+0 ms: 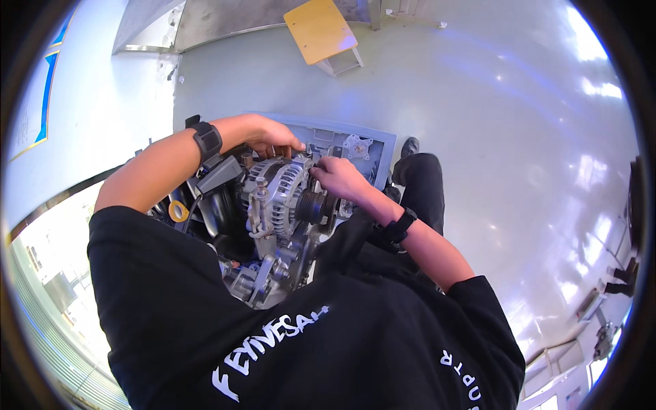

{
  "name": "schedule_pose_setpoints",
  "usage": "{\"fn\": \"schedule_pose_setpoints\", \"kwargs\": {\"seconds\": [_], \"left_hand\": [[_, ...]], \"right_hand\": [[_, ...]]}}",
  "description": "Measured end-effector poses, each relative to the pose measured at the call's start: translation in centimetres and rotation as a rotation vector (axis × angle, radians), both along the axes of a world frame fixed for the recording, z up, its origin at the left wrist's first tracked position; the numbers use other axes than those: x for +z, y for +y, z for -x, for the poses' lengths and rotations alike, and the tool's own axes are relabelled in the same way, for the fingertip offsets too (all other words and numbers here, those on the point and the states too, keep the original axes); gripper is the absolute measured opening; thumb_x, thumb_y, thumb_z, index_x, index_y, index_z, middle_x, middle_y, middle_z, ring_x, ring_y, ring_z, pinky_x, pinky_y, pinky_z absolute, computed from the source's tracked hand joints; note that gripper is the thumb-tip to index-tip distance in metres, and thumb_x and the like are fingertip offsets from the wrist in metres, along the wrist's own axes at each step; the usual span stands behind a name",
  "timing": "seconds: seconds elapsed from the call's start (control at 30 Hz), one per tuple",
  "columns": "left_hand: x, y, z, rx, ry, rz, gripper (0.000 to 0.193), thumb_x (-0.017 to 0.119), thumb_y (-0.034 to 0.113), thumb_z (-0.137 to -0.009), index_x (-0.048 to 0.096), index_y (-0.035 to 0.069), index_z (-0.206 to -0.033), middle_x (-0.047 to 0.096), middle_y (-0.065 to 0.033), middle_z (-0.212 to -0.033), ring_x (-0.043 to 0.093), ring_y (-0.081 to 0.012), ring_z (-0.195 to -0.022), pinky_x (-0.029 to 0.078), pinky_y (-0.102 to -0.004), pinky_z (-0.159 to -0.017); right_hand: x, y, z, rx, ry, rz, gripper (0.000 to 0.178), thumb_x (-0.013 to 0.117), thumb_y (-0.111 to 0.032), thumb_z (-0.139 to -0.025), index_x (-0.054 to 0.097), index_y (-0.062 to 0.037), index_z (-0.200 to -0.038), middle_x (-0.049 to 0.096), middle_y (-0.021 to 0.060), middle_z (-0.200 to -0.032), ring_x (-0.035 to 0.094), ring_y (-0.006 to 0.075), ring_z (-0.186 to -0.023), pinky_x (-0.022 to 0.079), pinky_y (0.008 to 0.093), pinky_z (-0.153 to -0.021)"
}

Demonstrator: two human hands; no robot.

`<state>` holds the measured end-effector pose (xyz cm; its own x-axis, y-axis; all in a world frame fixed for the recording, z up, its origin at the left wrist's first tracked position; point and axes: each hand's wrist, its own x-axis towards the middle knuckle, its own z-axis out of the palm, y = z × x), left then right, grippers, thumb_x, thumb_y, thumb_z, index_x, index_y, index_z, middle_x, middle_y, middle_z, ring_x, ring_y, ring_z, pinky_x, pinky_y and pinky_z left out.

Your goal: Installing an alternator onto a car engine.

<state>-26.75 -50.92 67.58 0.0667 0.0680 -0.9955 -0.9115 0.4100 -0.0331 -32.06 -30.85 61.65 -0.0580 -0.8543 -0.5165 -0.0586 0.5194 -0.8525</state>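
Note:
A silver alternator (281,193) with a ribbed housing sits on an engine in front of me, its dark grooved pulley (313,207) facing right. My left hand (275,139) reaches over its far side, fingers curled down and index fingertip at the top of the housing. What those fingers grip is hidden or too small to name. Across from it, my right hand (339,179) is closed, fingertips pinched at the housing's upper right edge, just above the pulley. Whatever lies in that pinch cannot be made out.
Behind the engine lies a blue-grey tray (388,145) holding a silver metal part (357,147). A roll of yellow tape (178,211) is left of the engine, beside black parts. Farther off stands a yellow-topped stool (321,31). My leg (425,179) is to the right.

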Motion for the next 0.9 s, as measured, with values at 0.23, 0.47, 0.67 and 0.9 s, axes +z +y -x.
{"fn": "schedule_pose_setpoints", "kwargs": {"seconds": [0.23,0.47,0.67,0.9], "left_hand": [[-1.5,-2.0,0.2,0.204,-0.192,-0.185,0.061,0.049,0.043,-0.091,0.048,-0.013,-0.116,0.047,-0.0233,-0.123,0.047,-0.0364,-0.115,0.039,-0.0441,-0.098],[-4.3,-3.0,0.5,0.098,-0.23,-0.35,0.06,0.042,0.041,-0.094,0.045,-0.013,-0.121,0.044,-0.028,-0.129,0.048,-0.0366,-0.116,0.042,-0.0443,-0.096],[-3.2,-2.4,-1.7,-0.037,0.081,-0.139,0.039,0.057,0.035,-0.087,0.065,-0.003,-0.091,0.064,-0.0125,-0.087,0.061,-0.0234,-0.085,0.048,-0.0392,-0.079],[-2.0,-1.0,-4.9,-0.114,0.41,0.055,0.026,0.06,0.025,-0.08,0.067,0.003,-0.092,0.066,-0.0184,-0.093,0.063,-0.0306,-0.09,0.048,-0.0392,-0.079]], "right_hand": [[1.1,-0.8,0.0,0.061,0.086,-0.007,0.028,0.056,-0.027,-0.086,0.064,-0.0005,-0.092,0.064,0.0222,-0.084,0.061,0.0395,-0.085,0.047,0.0463,-0.076],[0.1,-1.1,1.5,0.208,0.08,0.007,0.029,0.056,-0.03,-0.085,0.065,-0.0039,-0.094,0.065,0.0199,-0.083,0.062,0.0381,-0.083,0.048,0.0461,-0.075],[-0.7,-2.7,2.5,0.367,0.016,-0.076,0.029,0.057,-0.03,-0.083,0.068,-0.0051,-0.093,0.065,0.0197,-0.087,0.062,0.0361,-0.086,0.049,0.0437,-0.078],[-0.4,-3.3,2.5,0.404,0.021,-0.134,0.029,0.058,-0.03,-0.081,0.068,-0.0053,-0.093,0.065,0.0196,-0.091,0.061,0.0362,-0.09,0.048,0.0444,-0.082]]}}
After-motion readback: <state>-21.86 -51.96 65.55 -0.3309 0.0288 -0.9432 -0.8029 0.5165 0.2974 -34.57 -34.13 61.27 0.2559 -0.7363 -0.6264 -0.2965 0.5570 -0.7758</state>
